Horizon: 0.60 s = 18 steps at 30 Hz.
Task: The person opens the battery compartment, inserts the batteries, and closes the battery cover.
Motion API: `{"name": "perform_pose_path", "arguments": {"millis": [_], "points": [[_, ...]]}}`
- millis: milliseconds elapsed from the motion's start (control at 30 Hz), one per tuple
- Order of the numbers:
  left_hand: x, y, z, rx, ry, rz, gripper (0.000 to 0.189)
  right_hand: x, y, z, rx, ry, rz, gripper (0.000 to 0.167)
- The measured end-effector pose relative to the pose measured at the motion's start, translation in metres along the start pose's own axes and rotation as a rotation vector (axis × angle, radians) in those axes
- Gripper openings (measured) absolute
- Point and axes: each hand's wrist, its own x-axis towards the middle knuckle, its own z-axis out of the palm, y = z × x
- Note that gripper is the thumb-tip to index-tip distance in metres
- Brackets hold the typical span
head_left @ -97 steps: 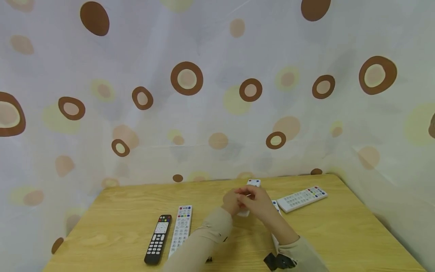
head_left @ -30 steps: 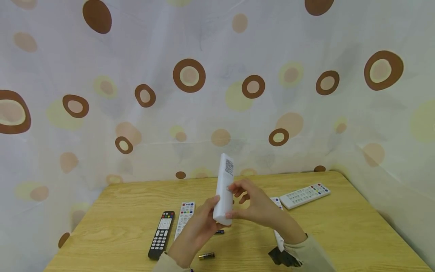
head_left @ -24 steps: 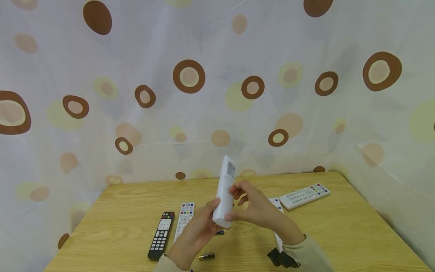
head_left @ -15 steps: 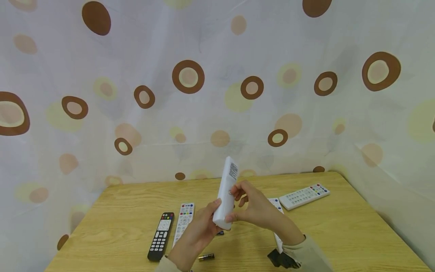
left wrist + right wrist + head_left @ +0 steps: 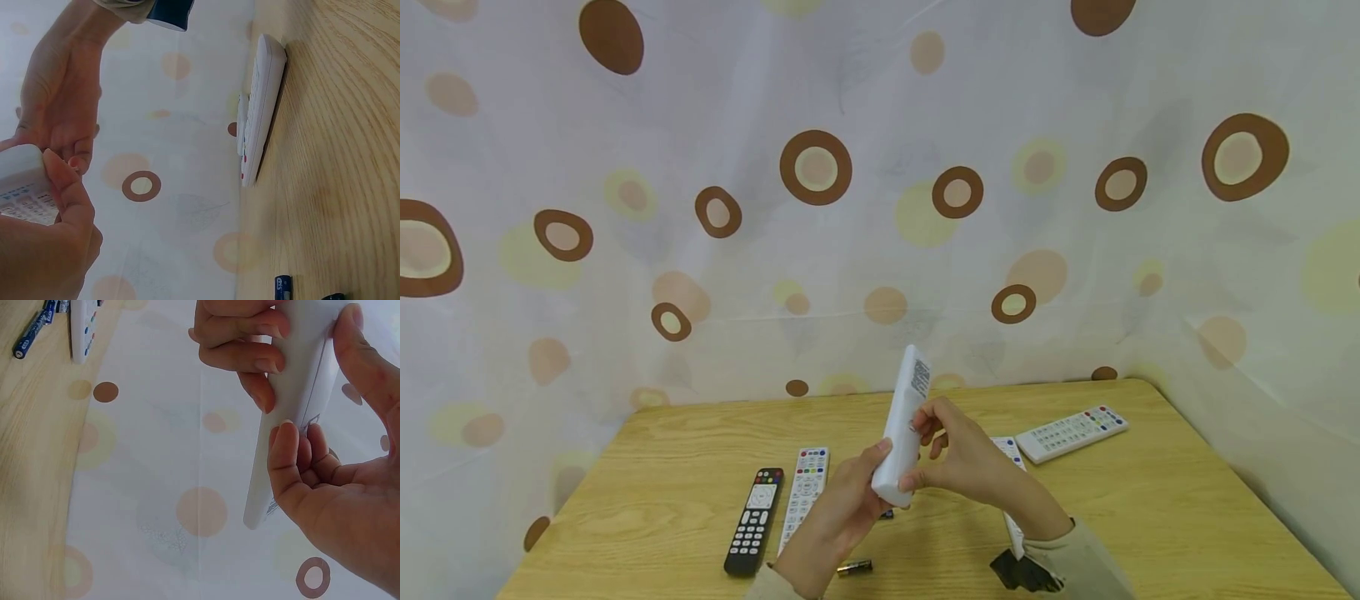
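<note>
A person's left hand [image 5: 842,508] grips a white remote [image 5: 898,442], tilted above a wooden table [image 5: 685,450], as the right hand [image 5: 966,458], fingers curled, pinches its casing between thumb and fingertips. The head view shows a printed code [image 5: 921,377] on the back; only the left wrist view shows the keys [image 5: 28,206], and the right wrist view a seam [image 5: 319,375]. 4 other remotes [image 5: 754,522] lie below.

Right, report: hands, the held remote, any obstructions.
Left hand gripping white remote control, labelled back showing. Right hand curled against that back. Nothing visible blocking either; loose batteries on wooden table below.
</note>
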Motion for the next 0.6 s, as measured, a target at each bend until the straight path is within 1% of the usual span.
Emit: {"name": "perform_pose_path", "arguments": {"millis": [200,333,500,600], "points": [[0.003,-0.001,0.001,0.018,0.005,-0.001,0.052,0.000,0.003,-0.002,0.005,-0.011,-0.017,0.062],[0.003,-0.001,0.001,0.026,0.013,-0.003,0.051,0.000,0.008,0.000,0.007,-0.016,-0.021,0.061],[0.005,-0.004,-0.001,0.026,0.027,-0.009,0.050,0.001,0.014,0.004,-0.010,-0.013,-0.050,0.062],[0.005,-0.004,-0.002,0.011,0.035,-0.011,0.049,0.001,0.014,0.005,-0.017,-0.007,-0.037,0.061]]}}
